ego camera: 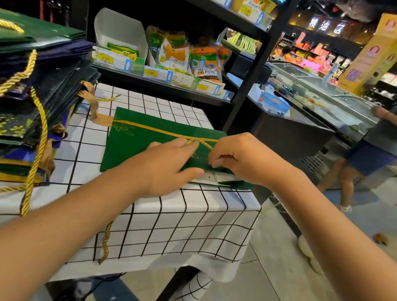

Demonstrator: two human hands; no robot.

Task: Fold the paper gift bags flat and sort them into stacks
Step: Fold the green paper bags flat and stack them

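So I've got the green gift bag lying flat on the checked tablecloth, my left hand pressing it down with straight fingers. My right hand pinches its gold rope handle. The big stack of folded bags sits at 9 o'clock.

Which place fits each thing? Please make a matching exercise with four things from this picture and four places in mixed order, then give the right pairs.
Things
1. green bag
2. stack of bags
3. gold cord
4. snack packets

Places
A. on the dark shelf behind the table
B. piled at the left side of the table
C. lying flat on the checked cloth, under both hands
D. between the left hand and the right hand, on top of the green bag

Pairs: 1-C, 2-B, 3-D, 4-A
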